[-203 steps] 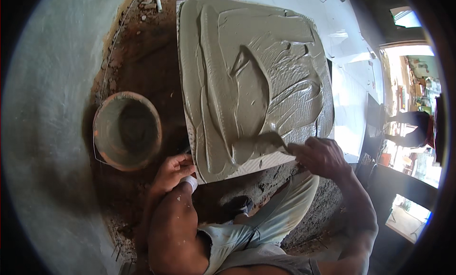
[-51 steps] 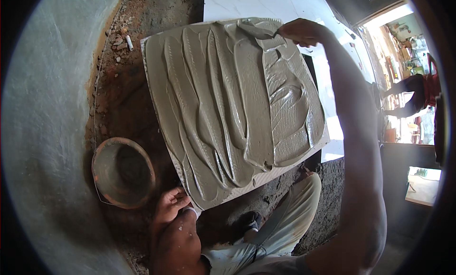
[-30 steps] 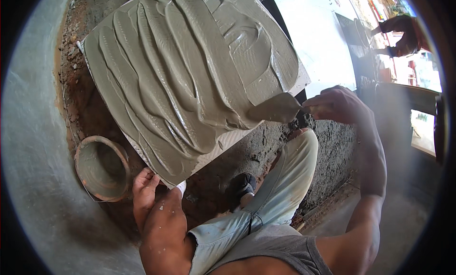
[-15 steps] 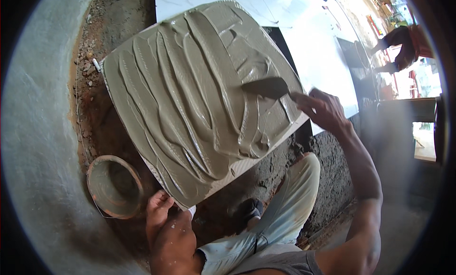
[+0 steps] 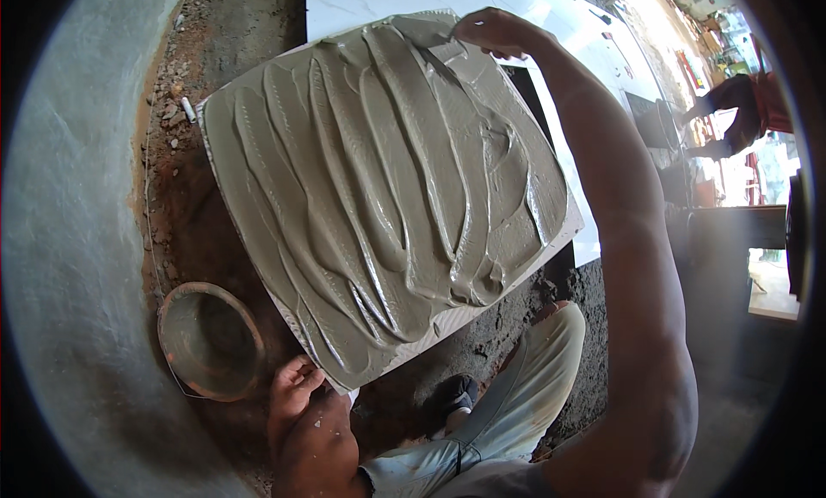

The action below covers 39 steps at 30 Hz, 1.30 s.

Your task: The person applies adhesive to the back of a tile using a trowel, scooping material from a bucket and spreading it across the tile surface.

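Observation:
A large square tile (image 5: 428, 336) lies tilted before me, its upper face spread with wet grey mortar (image 5: 344, 180) in long wavy ridges. A bare strip shows along its near edge. My left hand (image 5: 297, 386) is closed on the near left corner, fingertips on the edge. Stretched to the far side, my right hand (image 5: 492, 32) grips a trowel (image 5: 420, 29). The trowel's blade lies on the mortar by the far corner; its handle is hidden in my fist.
A mortar-stained bucket (image 5: 211, 341) stands left of the tile, close to a smooth grey wall (image 5: 77, 223). White laid tiles (image 5: 361, 3) stretch beyond. Rough mortar (image 5: 589, 326) covers the ground at right, near my knee. Another person's arm (image 5: 740, 107) shows at far right.
My right hand has carried the trowel from the tile's right side to its far corner. The mortar at right looks smoother. My left hand keeps its hold on the near corner.

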Motion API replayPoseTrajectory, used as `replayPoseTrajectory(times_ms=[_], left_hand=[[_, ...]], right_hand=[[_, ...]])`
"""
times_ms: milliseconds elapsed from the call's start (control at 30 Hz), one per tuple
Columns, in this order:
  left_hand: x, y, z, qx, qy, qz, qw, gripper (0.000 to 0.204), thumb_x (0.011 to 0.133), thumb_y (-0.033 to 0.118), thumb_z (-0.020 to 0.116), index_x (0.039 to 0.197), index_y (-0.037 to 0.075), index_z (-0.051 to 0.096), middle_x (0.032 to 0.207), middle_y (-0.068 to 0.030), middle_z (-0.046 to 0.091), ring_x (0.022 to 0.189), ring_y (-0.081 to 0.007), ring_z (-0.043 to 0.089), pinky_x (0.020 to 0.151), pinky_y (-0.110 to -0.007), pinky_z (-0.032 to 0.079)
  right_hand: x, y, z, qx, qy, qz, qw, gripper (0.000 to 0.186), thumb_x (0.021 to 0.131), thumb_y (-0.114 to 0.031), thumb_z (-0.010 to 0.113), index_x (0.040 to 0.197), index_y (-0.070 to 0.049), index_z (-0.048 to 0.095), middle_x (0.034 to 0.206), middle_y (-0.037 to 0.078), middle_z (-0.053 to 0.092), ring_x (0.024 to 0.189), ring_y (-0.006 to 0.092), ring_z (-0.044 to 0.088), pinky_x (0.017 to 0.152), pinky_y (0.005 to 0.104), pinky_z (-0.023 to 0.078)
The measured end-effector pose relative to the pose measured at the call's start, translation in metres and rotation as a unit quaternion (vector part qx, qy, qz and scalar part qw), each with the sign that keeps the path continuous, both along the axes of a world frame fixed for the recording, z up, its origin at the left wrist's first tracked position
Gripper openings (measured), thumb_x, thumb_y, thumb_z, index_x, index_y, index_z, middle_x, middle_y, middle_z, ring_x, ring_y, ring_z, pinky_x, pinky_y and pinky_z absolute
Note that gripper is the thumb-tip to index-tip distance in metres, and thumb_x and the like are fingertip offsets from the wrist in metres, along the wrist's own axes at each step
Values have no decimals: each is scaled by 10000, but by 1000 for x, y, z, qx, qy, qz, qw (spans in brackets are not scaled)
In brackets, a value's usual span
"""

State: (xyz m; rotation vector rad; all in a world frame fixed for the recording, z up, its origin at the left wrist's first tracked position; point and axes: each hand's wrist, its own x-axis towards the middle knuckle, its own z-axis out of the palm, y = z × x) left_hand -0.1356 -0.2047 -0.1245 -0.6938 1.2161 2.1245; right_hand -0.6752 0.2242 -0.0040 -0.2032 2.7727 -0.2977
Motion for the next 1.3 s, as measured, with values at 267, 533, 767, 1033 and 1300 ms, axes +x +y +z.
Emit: replayPoseTrajectory(times_ms=[267,533,767,1033,1300], left_hand=[[-1,1,1,-6,27,24,999,208,943,37,665,1138,-26,628,1015,-107,701,917,-176,660,853,-336,535],[-5,4,0,-3,50,9,999,221,940,50,679,1138,-30,622,1026,-120,700,914,-199,675,846,-381,564],[7,-10,-4,-19,47,21,999,215,945,28,658,1149,-33,624,1024,-119,703,918,-199,677,845,-372,562],[6,-5,-2,-31,25,19,999,220,949,31,651,1165,-12,636,1043,-106,707,949,-180,663,892,-352,524],[0,-4,3,-18,-25,7,1000,275,919,85,714,1171,-1,644,1045,-100,707,964,-171,653,909,-340,510]], right_hand=[[170,67,14,23,-87,-54,995,370,1030,-468,540,1296,-242,665,548,-29,535,409,59,482,354,260,389],[357,178,66,-85,-143,-51,985,343,984,-345,599,1229,-129,708,866,53,726,739,127,665,679,336,548],[235,110,53,-65,-115,-167,977,326,1023,-431,538,1249,-239,671,657,-15,587,494,61,524,394,244,405],[59,56,17,-125,-18,-55,991,466,994,-530,491,1228,-169,670,708,18,599,498,74,529,379,243,421],[44,58,-2,-124,-41,-74,989,438,1003,-492,500,1224,-155,672,677,15,582,512,78,539,390,259,423]])
